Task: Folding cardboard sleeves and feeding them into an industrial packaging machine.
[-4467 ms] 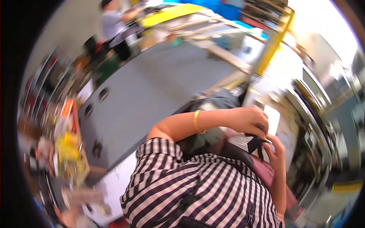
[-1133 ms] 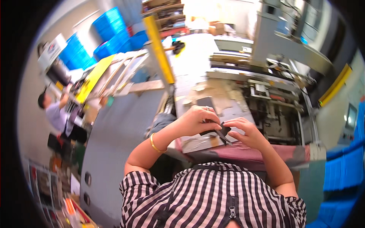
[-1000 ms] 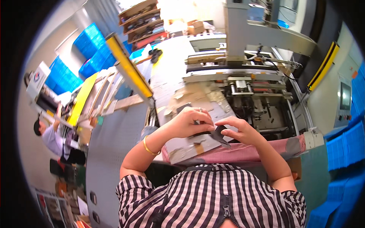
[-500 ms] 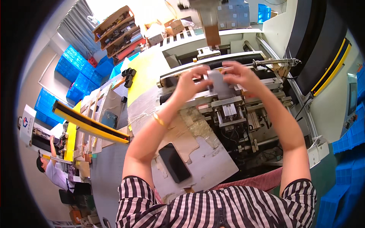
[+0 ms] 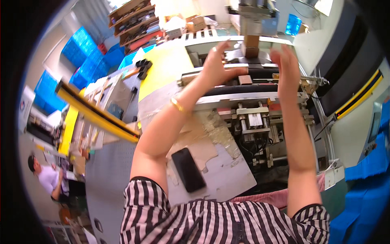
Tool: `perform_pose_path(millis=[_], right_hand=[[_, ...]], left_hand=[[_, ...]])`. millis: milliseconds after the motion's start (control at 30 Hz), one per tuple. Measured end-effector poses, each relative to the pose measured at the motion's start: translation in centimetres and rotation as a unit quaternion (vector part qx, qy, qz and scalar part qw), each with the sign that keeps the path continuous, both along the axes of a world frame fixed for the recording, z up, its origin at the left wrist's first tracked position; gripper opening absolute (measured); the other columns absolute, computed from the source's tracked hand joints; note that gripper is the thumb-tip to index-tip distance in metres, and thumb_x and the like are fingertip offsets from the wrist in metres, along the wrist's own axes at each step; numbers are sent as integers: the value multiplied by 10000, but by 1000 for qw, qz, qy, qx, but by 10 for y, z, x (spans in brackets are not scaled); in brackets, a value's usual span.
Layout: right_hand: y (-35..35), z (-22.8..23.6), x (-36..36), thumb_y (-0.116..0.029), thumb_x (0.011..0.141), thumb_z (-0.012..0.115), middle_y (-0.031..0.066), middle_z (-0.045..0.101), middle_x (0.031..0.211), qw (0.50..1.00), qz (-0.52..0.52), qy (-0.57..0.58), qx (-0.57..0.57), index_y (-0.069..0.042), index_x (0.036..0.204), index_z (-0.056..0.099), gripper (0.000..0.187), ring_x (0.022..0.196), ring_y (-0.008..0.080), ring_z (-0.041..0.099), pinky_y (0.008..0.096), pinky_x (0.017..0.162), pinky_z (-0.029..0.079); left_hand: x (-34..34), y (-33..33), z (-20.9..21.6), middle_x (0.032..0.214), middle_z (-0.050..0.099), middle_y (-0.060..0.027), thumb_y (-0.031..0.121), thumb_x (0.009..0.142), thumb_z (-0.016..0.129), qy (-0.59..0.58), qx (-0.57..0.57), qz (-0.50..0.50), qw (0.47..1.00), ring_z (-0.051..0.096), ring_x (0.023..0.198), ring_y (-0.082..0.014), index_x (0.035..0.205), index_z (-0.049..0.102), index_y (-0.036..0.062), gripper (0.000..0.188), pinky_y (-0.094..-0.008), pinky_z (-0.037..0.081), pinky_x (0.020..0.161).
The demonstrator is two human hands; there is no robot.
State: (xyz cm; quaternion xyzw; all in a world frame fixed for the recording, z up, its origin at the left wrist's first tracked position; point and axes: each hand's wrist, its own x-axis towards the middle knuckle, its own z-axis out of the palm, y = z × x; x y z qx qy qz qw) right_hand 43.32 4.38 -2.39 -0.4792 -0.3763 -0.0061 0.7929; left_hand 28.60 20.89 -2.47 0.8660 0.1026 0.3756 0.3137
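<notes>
Both hands are raised over the machine, one on each side of its press head. My left hand is open, its thumb stretched toward the middle and its fingers apart, with nothing in it. My right hand is somewhat blurred; its fingers point up and away from me, and no held thing shows. Between the hands a brown block hangs from the press head. At the block's lower end lies a shiny grey piece, partly hidden by the block. Nearer me are dark rollers and a small pinkish block.
A black phone lies on the worn grey board in front of me. Metal clamps stand on the machine's near side. Yellow-black bars flank the work place. Blue crates are stacked at left. Another person sits far left.
Both hands have moved away from me and spread apart. The grey piece they held between them is out of my fingers. The press head and brown block appear more to the right as the view has shifted.
</notes>
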Motion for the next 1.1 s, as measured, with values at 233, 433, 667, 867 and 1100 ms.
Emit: perform_pose_path(millis=[233, 433, 667, 867, 1100], right_hand=[[-123, -112, -254, -92, 910, 625, 94, 726, 959, 804, 470, -113, -346, -17, 1080, 683, 195, 886, 178, 688, 303, 828, 524], [-107, -104, -372, -145, 929, 622, 105, 722, 988, 686, 587, -157, -401, -20, 1145, 664, 253, 936, 199, 687, 304, 856, 517], [-42, -99, -537, -213, 932, 631, 140, 690, 1058, 537, 703, -278, -375, -28, 1174, 641, 305, 968, 236, 668, 324, 859, 514], [-10, -96, -653, -248, 934, 613, 146, 687, 1031, 464, 746, -403, -255, -26, 1175, 636, 329, 956, 294, 648, 375, 863, 515], [-4, -106, -675, -251, 934, 620, 146, 687, 1071, 442, 737, -449, -245, -13, 1183, 628, 344, 995, 283, 645, 374, 880, 514]], left_hand=[[-295, -39, -99, 1014, 710, -112, 259, 817, 767, 93, -92, 14, 991, 660, 888, -215, 1109, 675, 41, 376, -325, 516, 832], [-611, -83, -210, 727, 675, -21, 161, 904, 665, -79, -263, 492, 826, 565, 691, -66, 804, 705, -6, 199, -248, 466, 629], [-986, -330, -382, 1136, 649, -185, 172, 792, 736, 161, -221, 880, 389, 612, 1044, -349, 1142, 620, 52, 388, -435, 474, 919], [-1030, -453, -350, 1158, 633, -187, 143, 757, 759, 319, -255, 883, 230, 554, 1130, -367, 1224, 581, 77, 504, -453, 418, 999], [-1055, -471, -355, 1219, 601, -194, 45, 774, 678, 383, -302, 838, 242, 531, 1165, -379, 1174, 623, 79, 405, -431, 451, 978]])
